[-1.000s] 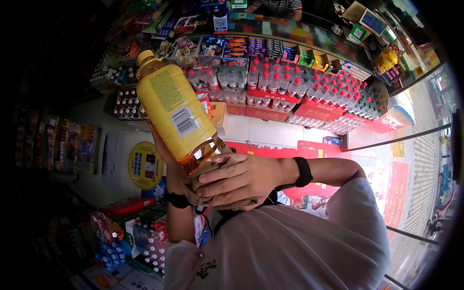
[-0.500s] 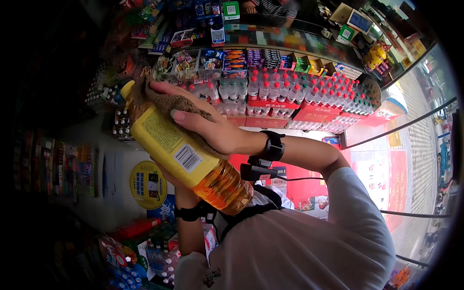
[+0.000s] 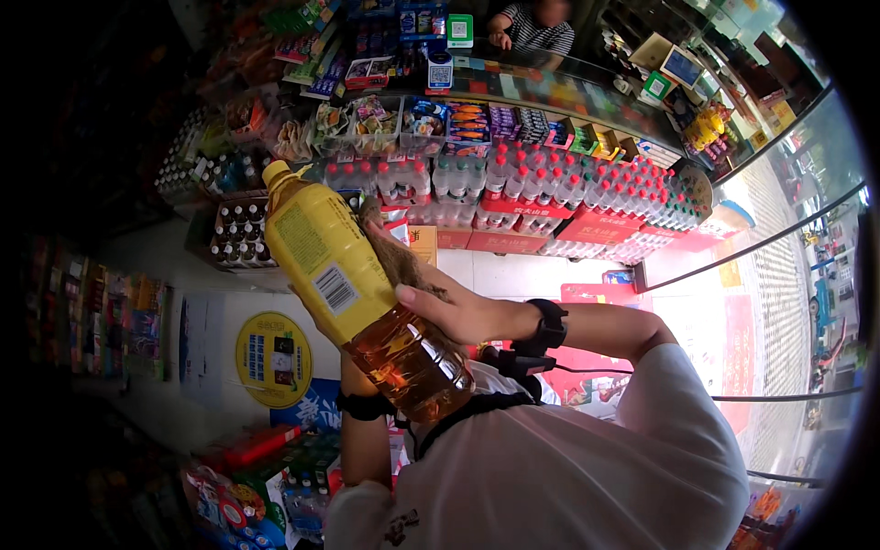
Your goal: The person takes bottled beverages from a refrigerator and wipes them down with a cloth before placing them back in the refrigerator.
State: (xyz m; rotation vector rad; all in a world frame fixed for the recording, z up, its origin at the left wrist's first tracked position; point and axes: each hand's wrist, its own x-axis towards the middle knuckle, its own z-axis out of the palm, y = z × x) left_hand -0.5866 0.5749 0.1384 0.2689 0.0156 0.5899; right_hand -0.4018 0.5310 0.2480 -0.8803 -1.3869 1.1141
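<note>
A large clear bottle (image 3: 335,289) of amber liquid, with a yellow cap and a wide yellow label, tilts in front of my chest, its cap end up and to the left. My left hand (image 3: 323,323) holds it from behind; most of that hand is hidden by the bottle. In my right hand (image 3: 463,310) is a brown cloth (image 3: 401,264), pressed against the bottle's right side near the lower edge of the label. The right thumb shows; the other fingers are mostly covered.
Ahead stand packs of red-capped water bottles (image 3: 532,183) below a glass counter (image 3: 587,87) with snack boxes. A crate of dark bottles (image 3: 243,234) is at left. Behind the counter sits a person in a striped top (image 3: 541,35). Packaged goods (image 3: 247,504) lie at lower left.
My right hand and the cloth have slid from near the cap down along the bottle's side. The bottle stands a little more upright, and the view has shifted slightly.
</note>
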